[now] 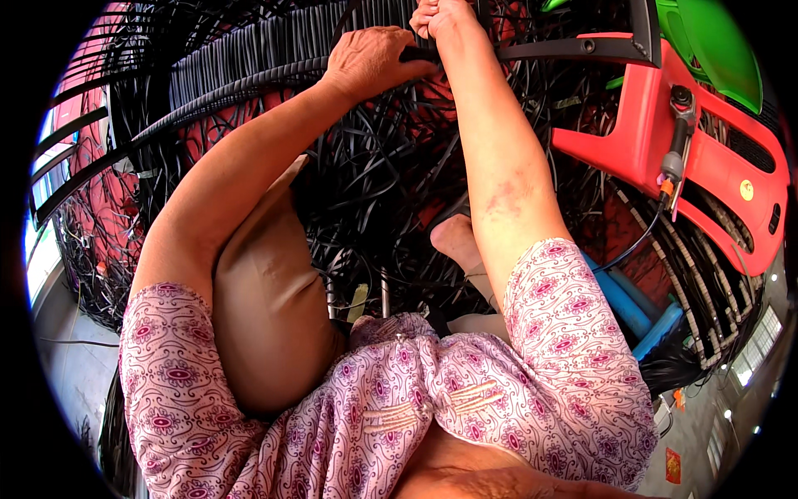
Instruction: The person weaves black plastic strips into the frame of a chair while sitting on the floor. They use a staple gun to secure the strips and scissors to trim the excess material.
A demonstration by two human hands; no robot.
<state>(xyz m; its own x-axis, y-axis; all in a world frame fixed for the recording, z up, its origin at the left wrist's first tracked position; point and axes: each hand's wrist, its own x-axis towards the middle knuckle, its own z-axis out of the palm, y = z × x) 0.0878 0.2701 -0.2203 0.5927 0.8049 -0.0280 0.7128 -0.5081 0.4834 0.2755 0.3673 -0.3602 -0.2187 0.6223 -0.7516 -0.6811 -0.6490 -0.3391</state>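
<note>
Black woven strips (249, 58), L hand (366, 58) & R hand (440, 17) gripping frame edge, cramped

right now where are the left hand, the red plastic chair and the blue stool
left hand (366, 60), head view, back of the hand
red plastic chair (640, 137), head view, flat red panel
blue stool (633, 309), head view, blue bar

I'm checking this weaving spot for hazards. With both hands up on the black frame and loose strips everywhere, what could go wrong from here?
1. The bare foot sits among loose black plastic strips; it might snag or trip when the person shifts.
2. The left hand and right hand grip at the woven black frame rim; tight strips may pinch or chafe fingers.
3. The grey tool with its cable lies on the red plastic chair nearby and may slide off.
</note>
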